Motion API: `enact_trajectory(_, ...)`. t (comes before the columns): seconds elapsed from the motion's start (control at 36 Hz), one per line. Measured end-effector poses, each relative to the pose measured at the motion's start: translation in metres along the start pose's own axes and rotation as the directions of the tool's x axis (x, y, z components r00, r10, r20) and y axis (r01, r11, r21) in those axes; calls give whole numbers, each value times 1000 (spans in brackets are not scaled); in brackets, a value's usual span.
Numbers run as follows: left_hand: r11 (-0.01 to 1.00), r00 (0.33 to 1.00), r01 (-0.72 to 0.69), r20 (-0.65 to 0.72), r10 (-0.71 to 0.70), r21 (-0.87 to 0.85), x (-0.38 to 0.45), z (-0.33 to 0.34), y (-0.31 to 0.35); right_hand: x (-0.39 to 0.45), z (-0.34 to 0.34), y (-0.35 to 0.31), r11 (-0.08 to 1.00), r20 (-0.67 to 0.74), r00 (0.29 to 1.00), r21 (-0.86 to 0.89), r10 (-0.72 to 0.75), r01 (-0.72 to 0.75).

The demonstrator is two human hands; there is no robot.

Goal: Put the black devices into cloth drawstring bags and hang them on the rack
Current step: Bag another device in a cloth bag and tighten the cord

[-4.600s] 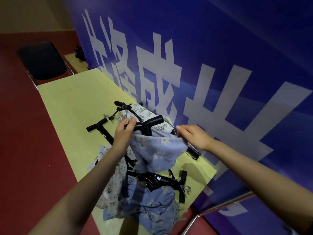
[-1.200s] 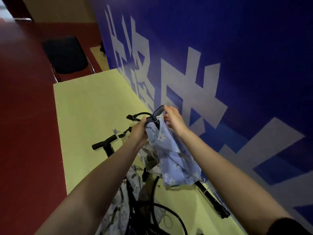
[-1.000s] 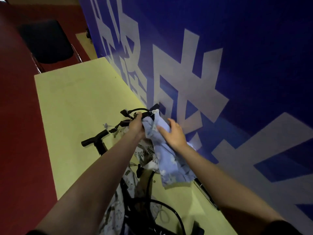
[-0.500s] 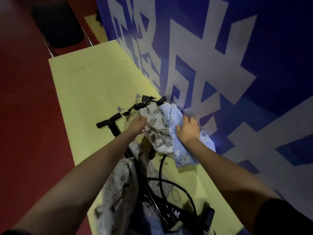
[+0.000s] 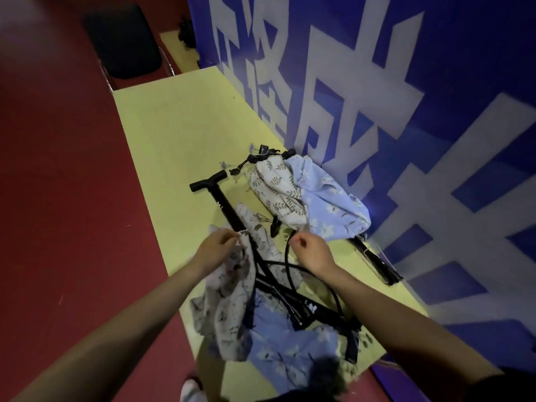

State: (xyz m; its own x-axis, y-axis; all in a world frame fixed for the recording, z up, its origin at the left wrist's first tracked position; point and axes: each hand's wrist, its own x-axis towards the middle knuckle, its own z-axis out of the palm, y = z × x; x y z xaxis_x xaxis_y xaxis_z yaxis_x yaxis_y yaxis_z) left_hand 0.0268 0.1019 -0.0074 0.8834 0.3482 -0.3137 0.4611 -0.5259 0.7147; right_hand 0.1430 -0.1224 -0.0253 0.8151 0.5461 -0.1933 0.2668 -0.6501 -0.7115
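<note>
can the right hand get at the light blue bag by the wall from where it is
Probably yes. The right hand sits just short of the light blue bag, which lies on top against the blue wall, with nothing between them.

Large white Chinese characters, cropped and unreadable, on blue backdrop (image 5: pixel 435 39)

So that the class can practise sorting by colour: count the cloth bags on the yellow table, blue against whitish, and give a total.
Blue: 2, the far blue bag and the near blue bag
Whitish: 2, the leaf-print bag and the grey-print bag at the left hand
Total: 4
</note>
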Motion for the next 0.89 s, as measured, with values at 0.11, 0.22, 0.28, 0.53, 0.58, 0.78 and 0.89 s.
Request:
enact_trajectory(0.11, 986, 993, -100, 81, 90, 132, -24, 12, -20, -39, 30, 2, 992, 98, 987, -12, 129, -128)
enact_trajectory(0.22, 945, 994, 42, 82, -72, 324, -42, 27, -38, -74, 49, -7, 982, 199, 963, -68, 185, -174)
enact_trajectory(0.28, 938, 986, 122, 68, -152, 325, -47, 33, -48, -86, 58, -11, 977, 182, 961, -80, 207, -195)
enact_trajectory(0.53, 942, 957, 287, 15, -289, -175, -50, 29, -55, -112, 84, -36, 976, -93, 972, -29, 214, -218)
enact_trajectory(0.58, 898, 953, 292, 23, -302, -330, -55, 21, -45, -118, 89, -49, 964, -74, 966, 124, 246, -236)
enact_trajectory(0.78, 525, 907, 364, 163, -389, -770, -50, -1, -7, -134, 95, -77, 875, 34, 979, 443, 203, -197)
enact_trajectory(0.89, 393, 913, 372, 254, -320, -841, -47, -2, -2, -130, 97, -71, 748, 207, 930, 552, 303, -367)
